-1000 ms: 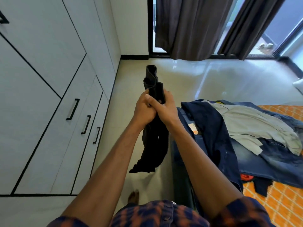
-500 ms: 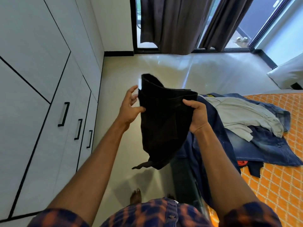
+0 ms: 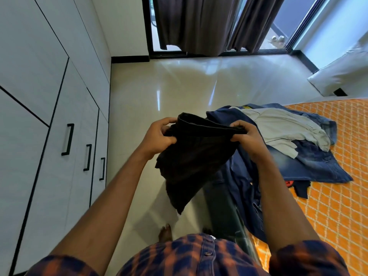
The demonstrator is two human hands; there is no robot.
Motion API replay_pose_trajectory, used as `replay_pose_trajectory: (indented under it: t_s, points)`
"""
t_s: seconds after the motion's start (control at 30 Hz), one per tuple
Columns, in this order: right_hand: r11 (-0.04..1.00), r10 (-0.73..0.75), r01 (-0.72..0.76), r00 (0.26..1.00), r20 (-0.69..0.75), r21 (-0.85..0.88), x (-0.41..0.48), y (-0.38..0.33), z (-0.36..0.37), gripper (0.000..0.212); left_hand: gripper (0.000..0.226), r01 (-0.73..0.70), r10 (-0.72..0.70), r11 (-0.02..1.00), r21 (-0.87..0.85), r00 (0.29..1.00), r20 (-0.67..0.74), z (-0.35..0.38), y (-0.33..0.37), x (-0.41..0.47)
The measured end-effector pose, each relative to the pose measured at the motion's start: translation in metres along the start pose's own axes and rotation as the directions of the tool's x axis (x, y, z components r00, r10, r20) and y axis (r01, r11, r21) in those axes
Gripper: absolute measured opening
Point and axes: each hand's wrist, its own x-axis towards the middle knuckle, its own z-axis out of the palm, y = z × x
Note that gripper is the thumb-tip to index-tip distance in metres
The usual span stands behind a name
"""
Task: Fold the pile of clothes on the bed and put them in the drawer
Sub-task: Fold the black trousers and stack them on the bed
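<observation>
Dark curtains (image 3: 191, 24) before a black-framed glass door (image 3: 278, 42), glossy pale floor (image 3: 199, 86), white pillow (image 3: 338, 74) at right

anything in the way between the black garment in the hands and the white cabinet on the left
Nothing visible stands on that path. The black garment, gripped by the left hand and right hand, hangs over open floor beside the white cabinet. Its fronts are all shut, so one must be opened first.

Open floor (image 3: 189, 86) runs between us and the closed cabinet fronts (image 3: 79, 116) on our left. On our right, the clothes pile (image 3: 310, 162) crowds the near corner of the bed (image 3: 338, 216). The black garment (image 3: 195, 156) hangs directly before us.
</observation>
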Motion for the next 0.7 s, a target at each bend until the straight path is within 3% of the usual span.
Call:
replay_pose_trajectory:
  t_s: [0.2,0.27,0.33,0.43,0.57,0.7]
  points:
    - [0.893,-0.043,0.182,0.945,0.324,-0.412,0.008,-0.043,0.02,0.051,0.05,-0.017,0.017,0.999,0.044,1.0,0.003,0.004,0.008,0.003]
    - [0.816,-0.188,0.329,0.929,0.32,-0.475,0.007,-0.05,0.048,0.036,0.046,-0.036,0.036,0.997,0.066,0.999,0.004,0.007,0.012,0.005]
    - [0.789,-0.335,0.398,0.917,0.216,-0.468,0.006,-0.044,0.07,0.018,0.043,-0.066,0.067,0.993,0.101,0.998,-0.009,0.005,0.014,0.007]
    - [0.818,-0.418,0.418,0.904,0.09,-0.396,0.01,-0.033,0.078,0.015,0.038,-0.099,0.109,0.983,0.153,0.992,-0.06,-0.006,0.009,0.008]
    - [0.872,-0.382,0.4,0.916,0.118,-0.281,0.016,-0.039,0.081,0.013,0.036,-0.112,0.132,0.981,0.159,0.983,-0.124,-0.011,0.005,0.003]
    - [0.887,-0.347,0.391,0.915,0.207,-0.244,0.019,-0.047,0.081,0.014,0.03,-0.089,0.094,0.995,0.038,0.983,-0.161,-0.012,0.002,-0.001]
